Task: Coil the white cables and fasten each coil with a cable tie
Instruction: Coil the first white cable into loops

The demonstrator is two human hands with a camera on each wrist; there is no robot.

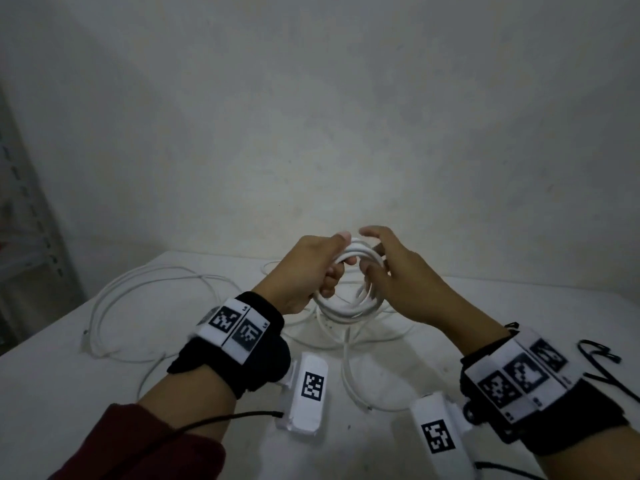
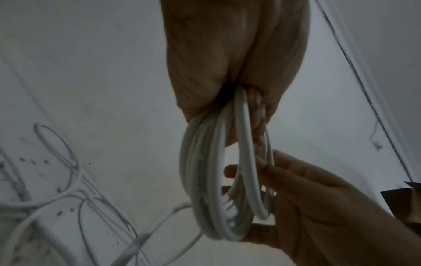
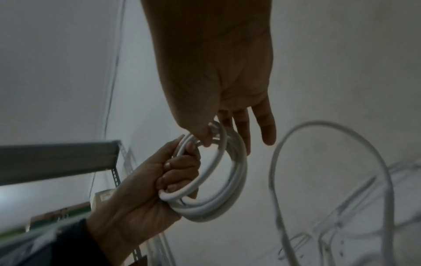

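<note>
A white cable coil (image 1: 349,308) of several loops is held above the white table (image 1: 52,382). My left hand (image 1: 332,268) grips the coil's left side in a fist; the left wrist view has the loops (image 2: 205,180) hanging from that fist. My right hand (image 1: 377,258) pinches the coil's right side, with the thumb (image 3: 202,136) inside the ring and the fingers (image 3: 266,126) stretched behind it. The cable's loose tail (image 1: 346,358) drops from the coil to the table. More loose white cable (image 1: 138,289) lies in wide loops at the left.
A thin black tie-like strip (image 1: 601,363) lies on the table by my right wrist. A metal shelf rack (image 1: 31,220) stands at the far left, beyond the table's edge. A plain wall rises behind the table.
</note>
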